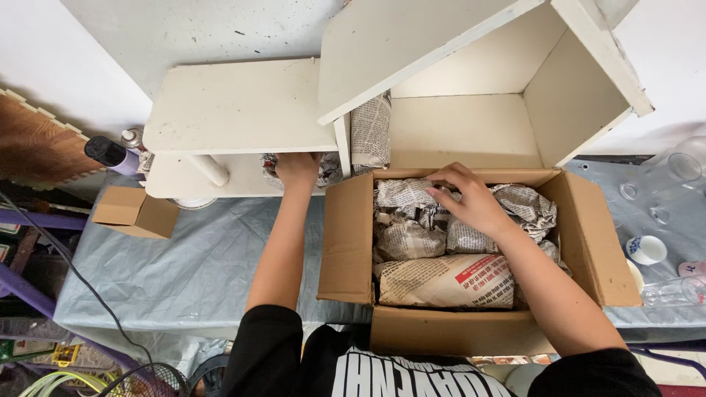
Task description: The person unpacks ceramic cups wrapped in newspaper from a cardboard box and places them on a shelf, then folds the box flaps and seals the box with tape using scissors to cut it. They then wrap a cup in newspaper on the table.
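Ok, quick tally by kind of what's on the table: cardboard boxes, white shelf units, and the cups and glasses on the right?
Cardboard boxes: 2, the large open box and the small box.
White shelf units: 2, the low one and the tilted one.
Cups and glasses: 3 that show clearly, one white cup, two clear glasses.
Total: 7.

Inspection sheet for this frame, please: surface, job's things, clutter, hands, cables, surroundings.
Surface: table under a grey-blue cover.
Job's things: open cardboard box full of newspaper-wrapped bundles; another wrapped bundle on the white shelf unit.
Clutter: small cardboard box, glassware, small cup.
Hands: left hand on the shelf bundle; right hand on the box's bundles.
Cables: black cable at left.
Surroundings: white wall.
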Motion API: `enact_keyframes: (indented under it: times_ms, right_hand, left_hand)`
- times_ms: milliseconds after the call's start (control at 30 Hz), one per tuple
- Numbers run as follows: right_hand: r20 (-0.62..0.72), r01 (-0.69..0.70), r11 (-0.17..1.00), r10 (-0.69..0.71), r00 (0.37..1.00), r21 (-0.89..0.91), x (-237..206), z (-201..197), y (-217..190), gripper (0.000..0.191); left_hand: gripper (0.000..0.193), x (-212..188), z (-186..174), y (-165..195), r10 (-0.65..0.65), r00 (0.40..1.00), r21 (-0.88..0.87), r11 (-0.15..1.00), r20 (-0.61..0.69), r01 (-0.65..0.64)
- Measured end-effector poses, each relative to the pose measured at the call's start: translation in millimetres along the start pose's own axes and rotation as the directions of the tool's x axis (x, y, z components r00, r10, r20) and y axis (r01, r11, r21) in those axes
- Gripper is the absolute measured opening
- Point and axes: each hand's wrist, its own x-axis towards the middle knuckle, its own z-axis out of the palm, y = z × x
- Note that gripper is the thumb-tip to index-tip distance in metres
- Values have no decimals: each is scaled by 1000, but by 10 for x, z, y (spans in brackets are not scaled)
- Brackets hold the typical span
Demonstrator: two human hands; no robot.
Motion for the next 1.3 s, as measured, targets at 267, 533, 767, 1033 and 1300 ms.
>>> enact_keyframes:
  times_ms: [267, 533, 767, 1033, 1300]
  right_hand:
    - [-66, 15, 990, -5, 998, 138, -41, -56, 102, 23]
    - [-71, 24, 989, -13, 997, 147, -34, -110, 225, 20]
    - [-89, 22, 988, -8, 996, 156, -9, -155, 247, 19]
    - [-144, -21, 979, 51, 988, 202, -22, -192, 246, 18]
    - [-249, 169, 984, -149, 957, 61, -119, -178, 20, 24]
  left_hand:
    - [72, 299, -100, 342, -38, 999, 122, 992, 26, 35]
    - [82, 238, -282, 256, -34, 985, -12, 999, 169, 37]
    - [48, 109, -281, 156, 8, 993, -233, 972, -116, -36]
    - [72, -92, -122, -36, -214, 955, -950, 278, -207, -144]
    - [62, -1142, -433, -41, -231, 956, -982, 10, 183, 190]
